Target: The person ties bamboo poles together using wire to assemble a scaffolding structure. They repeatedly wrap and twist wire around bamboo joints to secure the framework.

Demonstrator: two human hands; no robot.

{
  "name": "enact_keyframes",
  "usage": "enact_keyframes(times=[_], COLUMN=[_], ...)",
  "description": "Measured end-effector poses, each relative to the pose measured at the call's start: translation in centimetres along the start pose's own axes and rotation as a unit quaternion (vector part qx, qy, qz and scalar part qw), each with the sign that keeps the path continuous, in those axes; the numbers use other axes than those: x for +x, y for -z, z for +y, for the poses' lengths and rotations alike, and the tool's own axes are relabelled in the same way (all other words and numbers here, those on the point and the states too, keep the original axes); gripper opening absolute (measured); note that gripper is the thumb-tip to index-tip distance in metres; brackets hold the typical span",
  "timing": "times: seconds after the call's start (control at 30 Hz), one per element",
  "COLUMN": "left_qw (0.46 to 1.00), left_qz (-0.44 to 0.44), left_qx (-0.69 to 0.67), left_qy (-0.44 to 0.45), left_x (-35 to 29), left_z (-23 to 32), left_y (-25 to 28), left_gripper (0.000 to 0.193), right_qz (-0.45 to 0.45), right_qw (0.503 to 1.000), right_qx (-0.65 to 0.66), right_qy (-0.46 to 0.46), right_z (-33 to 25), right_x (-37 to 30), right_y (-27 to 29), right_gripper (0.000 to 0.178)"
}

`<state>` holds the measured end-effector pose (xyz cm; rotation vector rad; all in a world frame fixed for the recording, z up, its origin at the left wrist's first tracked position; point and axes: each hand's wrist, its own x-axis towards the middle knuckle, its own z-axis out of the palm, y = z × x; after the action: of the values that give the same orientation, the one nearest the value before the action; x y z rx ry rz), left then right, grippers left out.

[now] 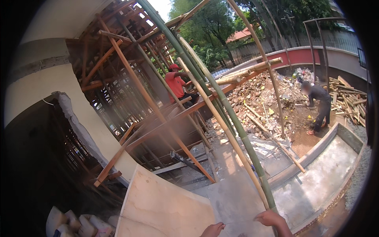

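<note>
At the lower edge my left hand [213, 230] is closed, its fingers pinched on the end of a thin strand [240, 221]. The faint strand stretches across to my right hand [270, 218], whose fingers are curled together around its other end. Whether it is wire or string is too fine to tell. Just beyond my right hand stand a green bamboo pole [249, 152] and a thinner tan bamboo pole [231, 144], both leaning up to the left. A pale plywood sheet [166, 203] lies to the left of my left hand.
A person in a red shirt [173, 83] sits among wooden scaffolding [152, 106]. At right another person in dark clothes [320, 100] bends beside a rubble heap [252, 94]. A low-walled concrete basin [316, 177] lies below. Whitish blocks [85, 226] are piled lower left, by a dark doorway [43, 158].
</note>
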<state>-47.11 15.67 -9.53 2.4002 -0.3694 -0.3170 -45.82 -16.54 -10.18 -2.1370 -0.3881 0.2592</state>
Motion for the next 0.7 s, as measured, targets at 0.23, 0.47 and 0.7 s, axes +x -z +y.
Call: enact_keyframes(times=[0.23, 0.47, 0.7], left_qw=[0.970, 0.982, 0.971], left_qz=[-0.191, 0.078, 0.096], left_qx=[0.115, 0.103, 0.090], left_qy=[-0.097, -0.136, -0.202], left_x=[0.1, 4.8, 3.8], left_z=[-1.0, 2.6, 6.7], left_y=[1.7, 7.5, 7.0], left_gripper=[0.028, 0.019, 0.016], right_qz=[0.042, -0.187, 0.008], right_qw=[0.996, 0.980, 0.996], right_qx=[-0.070, -0.063, -0.091], right_qy=[-0.037, 0.027, 0.010], right_z=[-6.1, -6.8, -5.4], right_x=[-3.2, -0.4, 1.7], right_y=[7.8, 7.0, 8.8], right_gripper=[0.018, 0.016, 0.017])
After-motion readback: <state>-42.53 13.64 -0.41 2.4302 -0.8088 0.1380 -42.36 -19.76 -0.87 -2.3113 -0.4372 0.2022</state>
